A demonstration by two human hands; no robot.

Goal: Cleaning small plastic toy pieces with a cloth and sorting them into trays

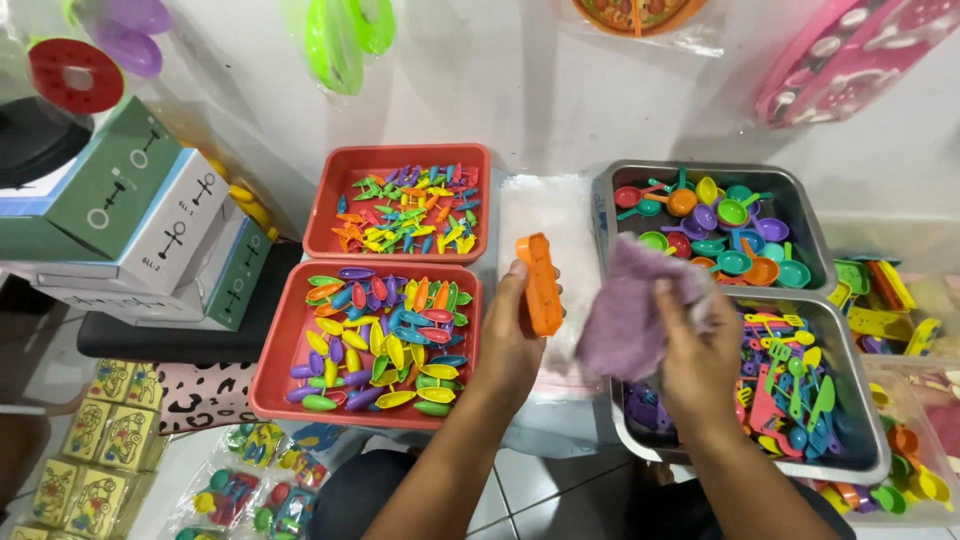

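seen from above, the left hand (507,340) grips an upright orange plastic toy piece (541,284), and the right hand (697,362) clutches a lilac cloth (632,310) just beside it. to the left lie two red trays (268,385) of small colourful toys; to the right, two metal trays (846,360) of toy utensils; farther off, a white wall (520,80).

we see 1 orange plastic toy piece (541,284), long and flat, standing upright just right of the lower red tray (268,385). 1 soft purple cloth (632,310), crumpled, hangs farther right of that tray.
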